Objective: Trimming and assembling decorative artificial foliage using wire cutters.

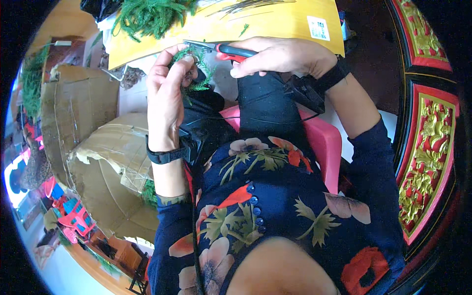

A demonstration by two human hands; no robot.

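Note:
My left hand (169, 76) is closed, pinching a curled green artificial sprig (200, 81) over my lap. Part of the sprig is hidden behind its thumb and fingers. My right hand (280, 56) is wrapped round the handles of long-nose pliers (236, 52) with black and red grips. The slim metal jaws point left and lie across the top of the sprig, by the left fingertips. Whether the jaws touch the sprig, I cannot tell. Both hands are at the near edge of a yellow table (290, 24).
A heap of green sprigs (150, 17) lies on the table's left part, with thin dark wires (250, 5) at the far side and a loose green bit (244, 30). Opened cardboard boxes (118, 142) stand on the left. Beneath me is a pink stool (324, 147); carved red-and-gold panels (427, 142) rise on the right.

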